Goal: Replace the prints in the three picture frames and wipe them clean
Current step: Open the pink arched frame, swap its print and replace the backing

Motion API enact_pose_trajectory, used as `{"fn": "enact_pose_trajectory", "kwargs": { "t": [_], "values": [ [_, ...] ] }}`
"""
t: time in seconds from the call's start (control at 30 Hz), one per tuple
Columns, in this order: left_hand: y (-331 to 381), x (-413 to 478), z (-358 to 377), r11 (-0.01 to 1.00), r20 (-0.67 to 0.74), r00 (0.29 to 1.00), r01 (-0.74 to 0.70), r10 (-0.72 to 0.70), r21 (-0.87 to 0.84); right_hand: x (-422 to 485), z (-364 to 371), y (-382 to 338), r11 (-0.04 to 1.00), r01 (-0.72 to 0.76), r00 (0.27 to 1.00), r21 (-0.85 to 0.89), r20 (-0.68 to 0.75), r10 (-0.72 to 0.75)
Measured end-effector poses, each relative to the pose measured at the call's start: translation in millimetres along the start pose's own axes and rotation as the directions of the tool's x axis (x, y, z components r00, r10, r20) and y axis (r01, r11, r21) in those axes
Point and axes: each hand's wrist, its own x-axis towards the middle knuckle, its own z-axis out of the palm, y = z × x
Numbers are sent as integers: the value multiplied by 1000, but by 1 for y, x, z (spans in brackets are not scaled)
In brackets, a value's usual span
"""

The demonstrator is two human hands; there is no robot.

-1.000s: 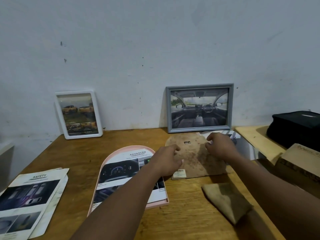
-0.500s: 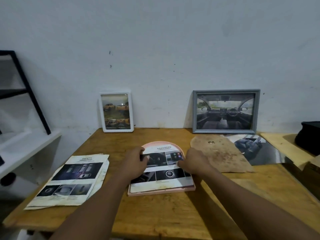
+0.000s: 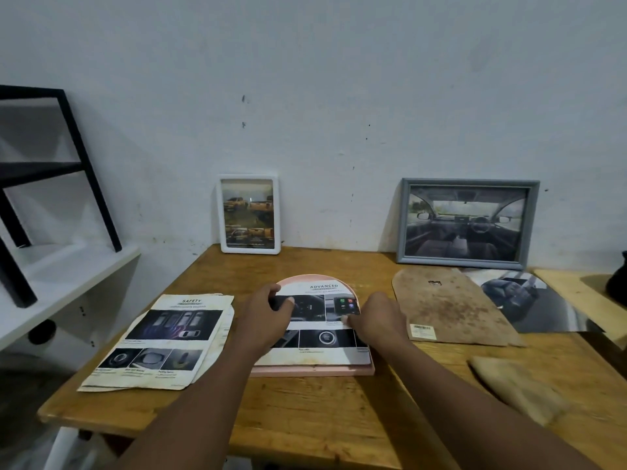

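The ADVANCED print is lying on the pink arched frame, which is resting flat in the middle of the tabletop. The left hand is pinching the print's left edge. The right hand is pressing its fingertips on the print's right side. A brown backing board is lying just beside the frame on its right.

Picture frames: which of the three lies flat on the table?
The pink arch-topped frame, flat under a print; the white frame and grey frame lean against the wall.
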Motion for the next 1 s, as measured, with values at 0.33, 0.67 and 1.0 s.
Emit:
{"fn": "enact_pose_trajectory", "kwargs": {
  "t": [0.33,0.67,1.0],
  "values": [
    [-2,-3,-1,1000,-2,1000,-13,13,-9,-15,7,-3,994,84,995,-74,-45,-87],
    [0,-5,-1,999,-12,999,-37,37,5,-22,15,-13,962,107,994,-252,7,-109],
    [-2,-3,-1,999,7,1000,-29,29,-18,-22,17,-17,914,247,969,-321,75,-235]
  ]
}}
